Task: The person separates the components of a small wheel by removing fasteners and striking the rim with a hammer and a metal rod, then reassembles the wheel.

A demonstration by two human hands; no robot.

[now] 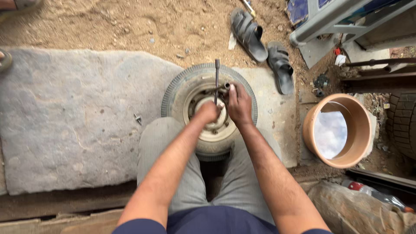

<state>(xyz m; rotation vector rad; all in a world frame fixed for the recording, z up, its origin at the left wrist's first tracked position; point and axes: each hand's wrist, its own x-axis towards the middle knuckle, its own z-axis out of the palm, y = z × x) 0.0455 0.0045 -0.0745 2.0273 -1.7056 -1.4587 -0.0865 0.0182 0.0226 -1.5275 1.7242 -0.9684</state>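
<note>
- Grey stone slab (73, 121) lies far out left of your grip, flat on sandy dirt ground (143, 26); worn, pale, cracked along its near edge.
- Small metal bolt (138, 118) sits on that slab, left of your hands, apart from the wheel.
- Your left hand (209, 112) is curled into a fist at the centre of the wheel hub, fingers pressed together round the lower end of the wrench shaft; can't tell how tight.
- Cross wrench (216, 80) stands up from the hub, its long bar running straight away from your grip, a short side arm with a socket end just right of it.
- Small tyre and wheel (182, 84) lies flat between your knees, right under both hands; grey ribbed tread, cream rim, hub bolts showing just below your left fist.
- Your right hand (239, 105) is touching the left one on its right side, fingers closed down over the wrench's side arm, thumb tip up near the socket.
- Grey trousers (160, 151) frame the wheel on both sides.
- Two dark sandals (249, 34) lie on the dirt beyond and right of your grip, one nearer the concrete patch.
- Terracotta tub (346, 158) sits well right of your hands, water inside reflecting sky.
- Black tyre tread (405, 125) at the far right edge.
</note>
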